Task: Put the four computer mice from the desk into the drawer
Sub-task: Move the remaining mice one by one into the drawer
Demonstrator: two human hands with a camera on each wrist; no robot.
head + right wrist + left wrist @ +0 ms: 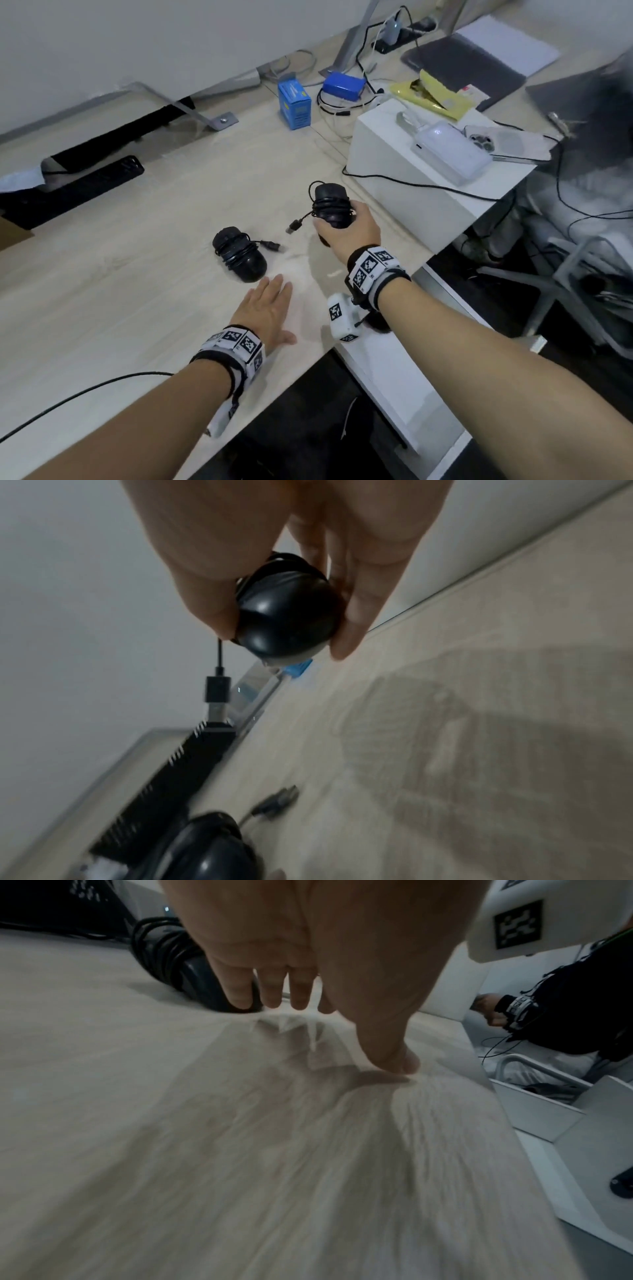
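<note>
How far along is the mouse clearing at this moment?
Done: unclear; only two mice are visible, and the drawer contents are hard to make out. In hand: the right hand grips a cable-wrapped mouse above the desk. Left: a second wrapped mouse on the desk, beside the open left hand.

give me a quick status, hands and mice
Right hand grips one cable-wrapped mouse, lifted off the desk. Left hand open, flat, just short of the second mouse. Nothing between them; drawer open at right.
</note>
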